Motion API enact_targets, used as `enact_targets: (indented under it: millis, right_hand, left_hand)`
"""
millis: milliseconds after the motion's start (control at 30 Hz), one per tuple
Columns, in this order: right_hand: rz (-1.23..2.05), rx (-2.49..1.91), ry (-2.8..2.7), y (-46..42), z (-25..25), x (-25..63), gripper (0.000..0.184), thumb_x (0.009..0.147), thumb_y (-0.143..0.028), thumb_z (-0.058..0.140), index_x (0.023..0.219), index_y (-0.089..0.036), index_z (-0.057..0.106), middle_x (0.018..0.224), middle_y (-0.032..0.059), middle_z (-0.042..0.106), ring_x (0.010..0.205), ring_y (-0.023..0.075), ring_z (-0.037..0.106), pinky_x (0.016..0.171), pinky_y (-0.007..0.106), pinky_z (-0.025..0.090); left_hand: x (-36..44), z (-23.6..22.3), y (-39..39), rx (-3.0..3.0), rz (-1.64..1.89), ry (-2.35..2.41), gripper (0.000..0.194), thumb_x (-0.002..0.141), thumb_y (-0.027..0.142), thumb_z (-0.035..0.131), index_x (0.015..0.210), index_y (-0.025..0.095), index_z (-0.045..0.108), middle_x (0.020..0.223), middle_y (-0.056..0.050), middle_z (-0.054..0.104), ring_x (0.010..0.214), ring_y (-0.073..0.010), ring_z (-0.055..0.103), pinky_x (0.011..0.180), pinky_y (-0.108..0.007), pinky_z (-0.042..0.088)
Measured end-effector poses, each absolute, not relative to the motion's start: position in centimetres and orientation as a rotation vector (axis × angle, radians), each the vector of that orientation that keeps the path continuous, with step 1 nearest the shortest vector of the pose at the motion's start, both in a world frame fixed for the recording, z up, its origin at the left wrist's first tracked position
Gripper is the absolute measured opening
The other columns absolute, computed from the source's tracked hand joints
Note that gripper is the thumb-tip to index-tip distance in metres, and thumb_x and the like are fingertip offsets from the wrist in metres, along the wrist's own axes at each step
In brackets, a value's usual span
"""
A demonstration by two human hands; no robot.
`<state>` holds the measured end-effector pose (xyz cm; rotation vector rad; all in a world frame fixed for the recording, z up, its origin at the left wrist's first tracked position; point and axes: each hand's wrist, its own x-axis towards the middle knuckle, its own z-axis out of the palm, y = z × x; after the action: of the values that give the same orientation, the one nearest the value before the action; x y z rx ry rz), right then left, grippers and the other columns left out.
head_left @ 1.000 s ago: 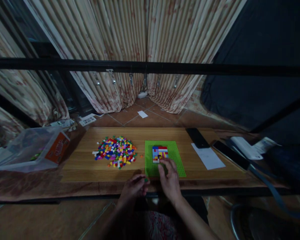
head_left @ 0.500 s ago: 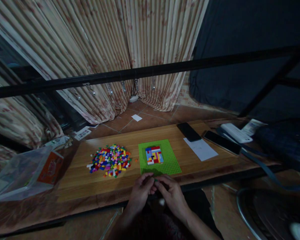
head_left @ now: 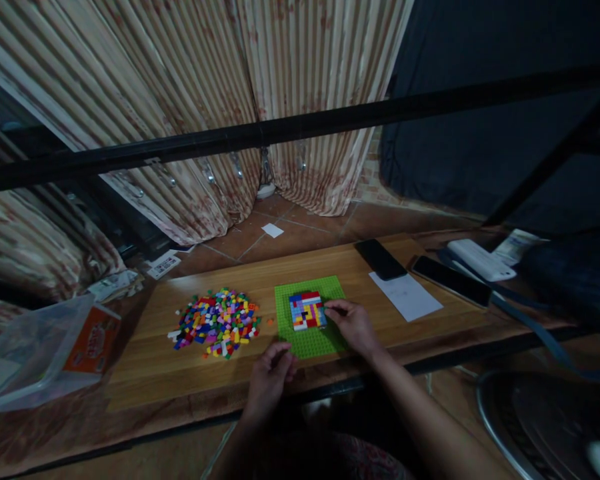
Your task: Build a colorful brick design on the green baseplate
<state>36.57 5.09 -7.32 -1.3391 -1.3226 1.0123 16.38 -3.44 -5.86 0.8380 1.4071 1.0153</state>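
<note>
A green studded baseplate [head_left: 307,347] lies on the wooden board, bearing a squarish patch of multicoloured toy bricks [head_left: 305,311]. My right hand [head_left: 354,325] reaches over the plate, thumb and forefinger pinched at the right edge of that patch. A small greenish brick [head_left: 325,309] shows at those fingertips, mostly hidden. Close to the plate's near left corner, my left hand [head_left: 270,375] hovers with its fingers curled and closed together; whatever they may hold is hidden. Left of the plate spreads a heap of loose toy bricks [head_left: 217,321], with an orange brick [head_left: 271,321] apart from it.
A clear plastic box [head_left: 35,353] with an orange label stands at the left. To the right lie a black phone [head_left: 381,259], a white paper sheet [head_left: 410,297], a second phone [head_left: 450,280] and a white device [head_left: 481,260]. A dark rail [head_left: 290,130] crosses beyond the board.
My hands were together at the plate's near edge around a small green brick. The right has moved forward to the brick patch; the left has drawn slightly away to the left.
</note>
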Motion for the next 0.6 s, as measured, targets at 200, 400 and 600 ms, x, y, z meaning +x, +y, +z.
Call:
enact_targets:
  millis: [200,400,600]
  right_hand:
    - [1.081,-1.354,-1.418,6.0,-6.8,36.4,0.018,0.072,-0.032,0.062,0.082,-0.021,0.073,0.083,0.002,0.073,0.078,0.0183,0.065,0.077,0.033,0.048]
    - [1.148,-1.362,-1.313,6.8,-6.6,36.3,0.017,0.064,-0.032,0.067,0.075,-0.02,0.073,0.077,0.0019,0.072,0.072,0.0172,0.064,0.072,0.031,0.048]
    - [1.204,-1.421,-1.282,7.5,-6.8,36.1,0.014,0.059,-0.03,0.068,0.069,-0.02,0.071,0.07,0.0006,0.07,0.065,0.0148,0.061,0.065,0.028,0.047]
  left_hand:
    - [16.4,-6.2,-3.3,0.849,1.015,1.398,0.038,0.067,0.041,0.067,0.093,0.014,0.06,0.067,0.0,0.064,0.05,-0.0097,0.055,0.047,-0.021,0.041]
    - [16.4,-6.8,-3.2,0.835,1.014,1.407,0.038,0.067,0.042,0.067,0.092,0.015,0.061,0.067,0.0,0.064,0.048,-0.0097,0.055,0.045,-0.021,0.04]
    - [16.4,-6.8,-3.1,0.823,1.018,1.401,0.036,0.067,0.041,0.066,0.092,0.015,0.061,0.067,-0.001,0.064,0.046,-0.0094,0.054,0.045,-0.021,0.041]
